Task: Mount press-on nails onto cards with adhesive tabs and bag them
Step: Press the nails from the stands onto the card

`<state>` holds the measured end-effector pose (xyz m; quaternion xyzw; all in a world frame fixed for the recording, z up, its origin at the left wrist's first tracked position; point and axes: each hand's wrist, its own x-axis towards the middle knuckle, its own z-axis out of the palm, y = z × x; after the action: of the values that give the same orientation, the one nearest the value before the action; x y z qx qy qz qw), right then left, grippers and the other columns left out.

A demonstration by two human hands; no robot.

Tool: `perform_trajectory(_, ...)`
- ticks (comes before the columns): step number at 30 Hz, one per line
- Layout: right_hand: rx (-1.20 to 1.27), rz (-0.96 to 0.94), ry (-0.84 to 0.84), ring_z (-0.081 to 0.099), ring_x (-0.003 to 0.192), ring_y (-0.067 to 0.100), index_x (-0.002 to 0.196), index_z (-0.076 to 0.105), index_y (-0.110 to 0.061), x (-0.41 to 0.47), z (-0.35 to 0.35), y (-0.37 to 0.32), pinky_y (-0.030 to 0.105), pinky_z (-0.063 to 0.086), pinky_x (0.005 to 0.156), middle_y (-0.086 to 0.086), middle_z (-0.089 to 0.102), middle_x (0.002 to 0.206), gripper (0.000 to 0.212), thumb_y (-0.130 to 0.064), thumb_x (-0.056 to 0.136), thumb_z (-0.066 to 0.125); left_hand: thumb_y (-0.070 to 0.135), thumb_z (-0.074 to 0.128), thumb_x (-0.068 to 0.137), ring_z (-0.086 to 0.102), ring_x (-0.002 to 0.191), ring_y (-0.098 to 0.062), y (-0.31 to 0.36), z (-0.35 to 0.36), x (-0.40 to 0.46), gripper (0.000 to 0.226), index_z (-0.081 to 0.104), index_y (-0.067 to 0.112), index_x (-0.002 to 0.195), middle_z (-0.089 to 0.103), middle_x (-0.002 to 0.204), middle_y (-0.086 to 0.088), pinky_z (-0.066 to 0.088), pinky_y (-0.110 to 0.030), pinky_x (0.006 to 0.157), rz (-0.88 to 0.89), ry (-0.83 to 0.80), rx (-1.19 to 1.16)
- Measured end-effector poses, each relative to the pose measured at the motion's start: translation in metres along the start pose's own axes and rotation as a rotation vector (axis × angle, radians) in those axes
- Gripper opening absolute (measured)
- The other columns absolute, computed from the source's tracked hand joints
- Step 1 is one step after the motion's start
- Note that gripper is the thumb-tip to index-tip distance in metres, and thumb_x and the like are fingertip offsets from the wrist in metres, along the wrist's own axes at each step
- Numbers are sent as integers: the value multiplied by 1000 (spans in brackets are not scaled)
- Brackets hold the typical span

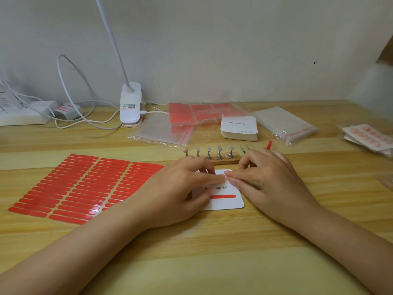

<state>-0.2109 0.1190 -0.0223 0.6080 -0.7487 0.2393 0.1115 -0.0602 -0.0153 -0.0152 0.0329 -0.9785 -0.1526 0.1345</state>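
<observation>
1. Forearms reach in from both lower corners, palms down, over the wooden desk (212, 241).
2. Left hand (178, 188) lies loosely curled on the white card (231, 202), index finger extended, pressing its upper part.
3. Right hand (270, 179) mirrors it, fingertips meeting the left's; whether anything is pinched between them cannot be told.
4. One red adhesive tab (223, 196) sits on the card's lower half; the tab sheet (85, 188) lies just left.
5. Nails on a stand (209, 154) sit behind the hands.

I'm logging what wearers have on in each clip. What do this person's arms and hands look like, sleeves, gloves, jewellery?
Both forearms are bare to the frame edge, with no sleeves in view. The left hand and right hand wear no gloves, rings, watch or bracelets. Visible fingernails are short, seemingly unpainted.
</observation>
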Motion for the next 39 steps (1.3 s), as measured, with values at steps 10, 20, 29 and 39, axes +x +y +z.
perform_trajectory(10,-147,-99,-11,51,72,18,80,76,-22,-2,-6,-4,38,43,73,-3,55,74,29,-30,83,48,20,49,84,54,94,-16,0,0,0,37,65,22,117,59,109,1,44,-28,76,-4,9,4)
perform_trajectory(20,68,-16,91,39,75,6,83,76,-22,-4,-3,-1,28,29,75,-8,49,77,34,-32,81,44,23,47,84,50,97,-10,-2,2,0,39,64,23,119,58,111,3,38,-21,78,-22,7,-8)
perform_trajectory(29,71,-12,34,38,73,6,69,73,-20,-2,0,1,19,21,73,-12,50,75,37,-36,81,42,27,44,85,53,96,-14,-2,0,1,39,65,22,118,58,109,2,46,-31,77,-18,-1,-19)
perform_trajectory(39,141,11,59,42,79,5,83,76,-23,-3,-1,3,16,27,82,-11,49,78,38,-37,82,40,35,35,83,54,97,-15,0,0,1,47,64,23,118,58,110,2,48,-35,79,-14,-3,-41)
